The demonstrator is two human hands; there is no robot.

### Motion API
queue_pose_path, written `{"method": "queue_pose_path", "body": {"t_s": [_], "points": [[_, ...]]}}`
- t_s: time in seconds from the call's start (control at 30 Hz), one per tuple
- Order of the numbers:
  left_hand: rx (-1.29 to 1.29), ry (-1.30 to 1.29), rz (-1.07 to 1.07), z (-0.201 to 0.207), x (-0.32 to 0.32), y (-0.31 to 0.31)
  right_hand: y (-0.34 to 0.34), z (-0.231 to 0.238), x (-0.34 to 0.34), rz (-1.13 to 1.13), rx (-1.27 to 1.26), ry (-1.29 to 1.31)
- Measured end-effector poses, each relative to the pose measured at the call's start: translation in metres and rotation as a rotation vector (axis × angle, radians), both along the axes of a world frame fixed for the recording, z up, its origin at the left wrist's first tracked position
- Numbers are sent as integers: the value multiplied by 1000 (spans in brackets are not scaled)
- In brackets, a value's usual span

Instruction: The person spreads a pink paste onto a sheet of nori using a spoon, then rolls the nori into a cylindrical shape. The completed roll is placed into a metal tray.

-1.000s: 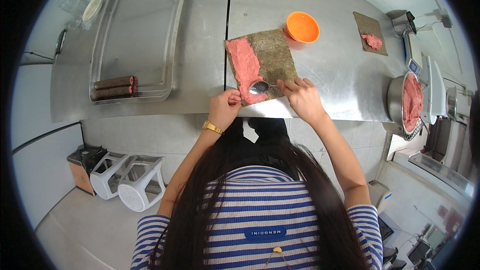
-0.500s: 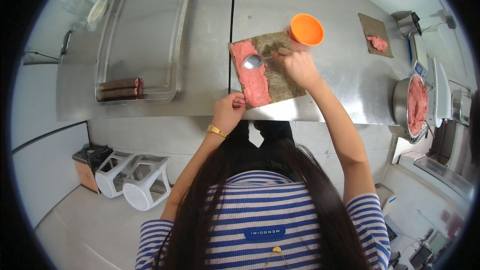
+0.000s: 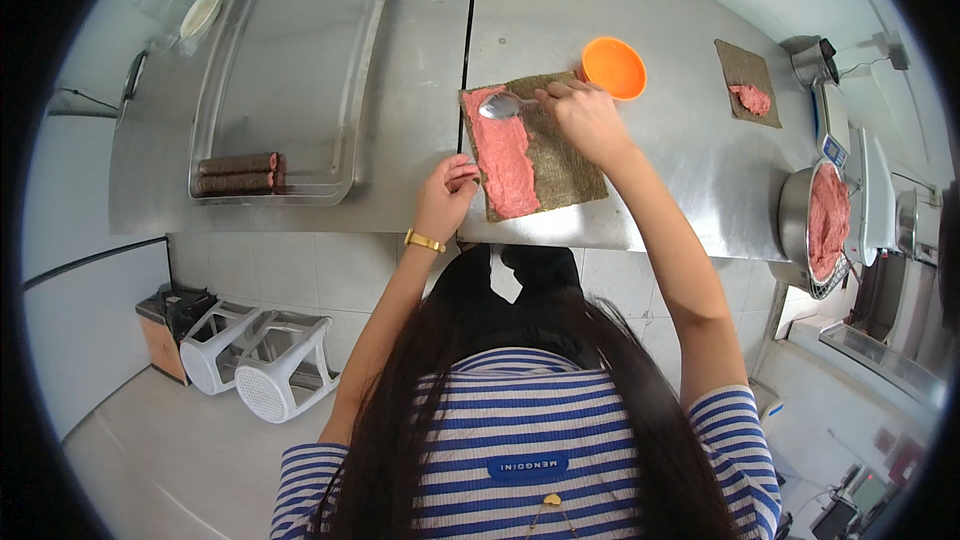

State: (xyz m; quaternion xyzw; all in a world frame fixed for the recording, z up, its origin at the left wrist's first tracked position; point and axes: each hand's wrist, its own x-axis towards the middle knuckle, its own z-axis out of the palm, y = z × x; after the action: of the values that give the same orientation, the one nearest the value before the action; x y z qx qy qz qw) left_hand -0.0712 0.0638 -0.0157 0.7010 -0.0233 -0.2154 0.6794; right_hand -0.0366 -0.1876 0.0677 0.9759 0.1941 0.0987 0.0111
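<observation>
A dark green seaweed sheet [image 3: 572,165] lies on the steel table, with a band of pink minced meat [image 3: 508,165] spread along its left side. My right hand [image 3: 585,120] is closed around the handle of a metal spoon [image 3: 500,106]. The spoon's bowl rests on the upper end of the meat band. Beside the sheet's left edge is my left hand [image 3: 446,198], its fingers loosely bent and a little apart, holding nothing that I can see. Whether the fingertips touch the sheet is hard to make out. An orange bowl [image 3: 614,68] stands just beyond my right hand.
On the left, a large metal tray [image 3: 290,70] carries two seaweed-wrapped meat rolls [image 3: 238,180]. To the right lie another seaweed sheet [image 3: 740,58] with a meat lump [image 3: 750,98], a scale [image 3: 832,130] and a steel bowl [image 3: 795,210] of mince. White stools [image 3: 285,370] stand below left.
The spoon in my right hand has moved up and slightly left along the meat band. My left hand has shifted from the sheet's near left corner farther up its left edge.
</observation>
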Motion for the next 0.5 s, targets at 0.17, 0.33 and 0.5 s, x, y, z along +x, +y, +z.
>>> {"method": "queue_pose_path", "body": {"t_s": [0.17, 0.33, 0.5], "points": [[159, -35, 56, -5, 29, -6, 5, -5, 23, -7, 6, -2], [272, -42, 164, -8, 87, -20, 10, -3, 27, -71, 29, 90], [496, -101, 165, -9, 115, -32, 13, -2, 26, -127, 59, 143]]}}
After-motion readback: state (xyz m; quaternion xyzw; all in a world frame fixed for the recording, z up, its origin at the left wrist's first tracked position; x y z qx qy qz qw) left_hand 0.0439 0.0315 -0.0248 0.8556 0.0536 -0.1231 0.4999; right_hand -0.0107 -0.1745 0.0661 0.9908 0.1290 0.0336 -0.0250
